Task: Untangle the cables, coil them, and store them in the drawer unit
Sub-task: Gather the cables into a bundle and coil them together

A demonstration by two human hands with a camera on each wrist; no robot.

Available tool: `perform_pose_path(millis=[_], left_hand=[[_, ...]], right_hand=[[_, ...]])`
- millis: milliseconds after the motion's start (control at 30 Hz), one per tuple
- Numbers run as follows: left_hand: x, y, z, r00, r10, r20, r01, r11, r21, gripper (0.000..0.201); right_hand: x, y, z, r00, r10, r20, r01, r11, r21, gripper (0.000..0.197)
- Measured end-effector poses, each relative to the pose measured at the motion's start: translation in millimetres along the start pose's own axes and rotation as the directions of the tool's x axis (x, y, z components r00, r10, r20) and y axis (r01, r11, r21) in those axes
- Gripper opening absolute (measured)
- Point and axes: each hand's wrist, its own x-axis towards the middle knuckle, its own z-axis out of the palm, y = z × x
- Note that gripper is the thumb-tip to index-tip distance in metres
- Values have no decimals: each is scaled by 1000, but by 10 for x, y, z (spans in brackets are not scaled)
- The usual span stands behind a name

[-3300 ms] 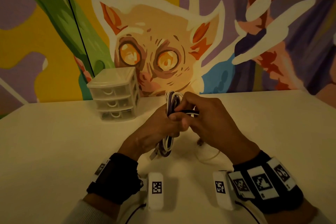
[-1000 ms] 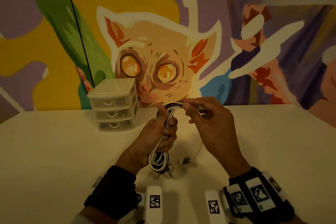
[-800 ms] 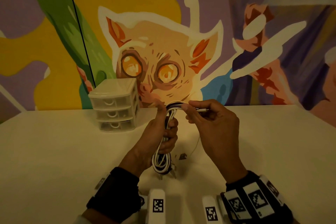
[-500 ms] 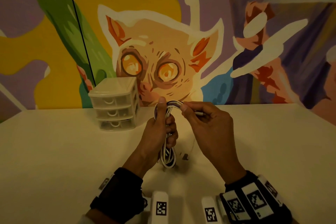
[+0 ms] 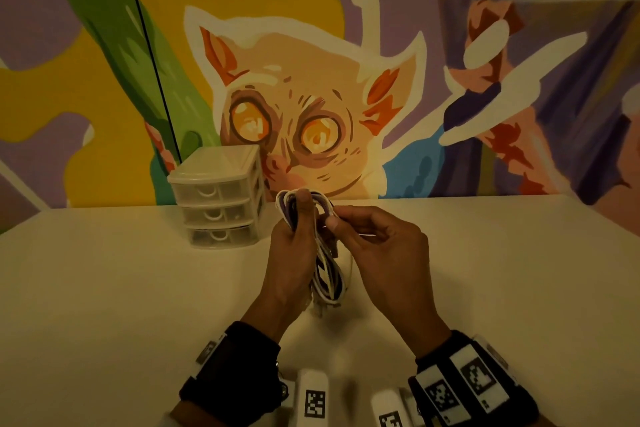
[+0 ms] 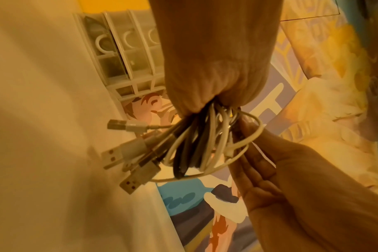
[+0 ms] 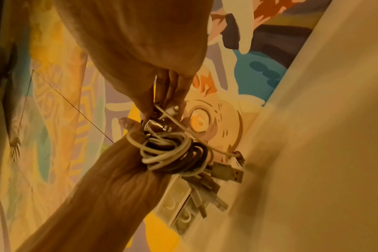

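Note:
A bundle of white and dark cables (image 5: 325,274) hangs in long loops above the table, gripped in my left hand (image 5: 294,246) with the thumb up over the top loops. Several USB plugs (image 6: 127,156) dangle from the bundle's low end. My right hand (image 5: 363,239) pinches a thin white cable strand (image 7: 173,119) at the top of the bundle, just right of the left thumb. The small translucent drawer unit (image 5: 218,198) stands at the back left by the wall, its three drawers closed, about a hand's width left of the bundle.
The pale table (image 5: 104,305) runs up to a painted mural wall (image 5: 311,97). A thin black cord (image 5: 149,45) runs down the wall behind the drawer unit. Wristbands with marker tags (image 5: 460,388) sit on both forearms.
Over the last second the left hand has turned the bundle more upright. The right hand has drawn in close to the left thumb, still pinching the strand at the top.

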Motion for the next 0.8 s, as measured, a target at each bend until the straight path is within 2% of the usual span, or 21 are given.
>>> perform_pose_path(millis=[133, 233, 333, 467, 567, 667, 733, 800], left_hand=[[-11, -13, 17, 999, 32, 6, -32, 999, -30, 60], [2, 7, -5, 999, -28, 46, 34, 992, -120, 56], [0, 28, -27, 998, -54, 38, 60, 981, -186, 55], [-27, 75, 40, 995, -82, 65, 92, 980, -177, 42], [-18, 107, 67, 989, -127, 80, 143, 959, -246, 38], [22, 80, 43, 989, -135, 61, 147, 941, -306, 45], [103, 42, -15, 994, -109, -11, 99, 935, -342, 50], [226, 41, -156, 990, -114, -88, 64, 896, -440, 43]], right_hand=[[-25, 29, 38, 1000, 2, 7, -2, 1000, 25, 19], [-79, 29, 103, 997, -45, 68, 49, 997, -56, 23], [-83, 43, 118, 989, -100, 107, 111, 988, -107, 25], [-61, 75, 53, 993, -112, 39, 114, 992, -47, 23], [-72, 71, 67, 996, -82, -42, 80, 996, -49, 15], [-90, 22, 98, 999, -23, -45, 21, 999, -36, 15], [-79, -11, 73, 999, -9, -31, 8, 999, -34, 14], [-11, 23, -11, 998, 42, -51, -44, 999, -28, 13]])
